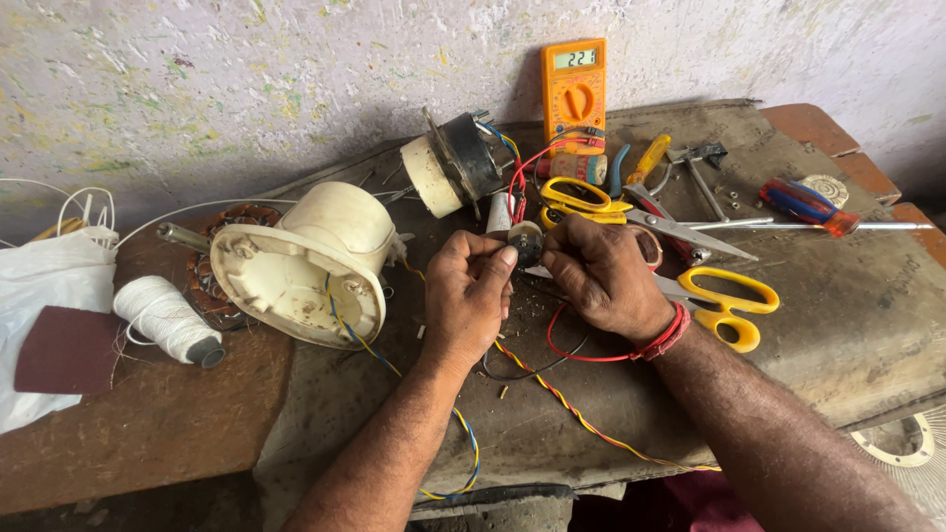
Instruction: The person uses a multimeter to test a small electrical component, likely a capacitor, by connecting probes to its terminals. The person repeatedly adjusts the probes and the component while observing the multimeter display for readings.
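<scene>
Both hands pinch a small dark round electrical part (pixel 524 239) just right of the cream plastic fan motor housing (pixel 305 261): left hand (pixel 471 291) grips its side, right hand (pixel 603 276) its wires. Steady fingertip pressure looks wise.

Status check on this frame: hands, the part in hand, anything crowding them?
Left hand and right hand pinch a small dark round part. Wires trail below. Yellow scissors lie beside right hand.

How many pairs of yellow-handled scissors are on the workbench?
2: one pair of scissors lies just beyond the hands, below the orange multimeter; another pair lies beside the right wrist. More may be hidden under the hands.
</scene>
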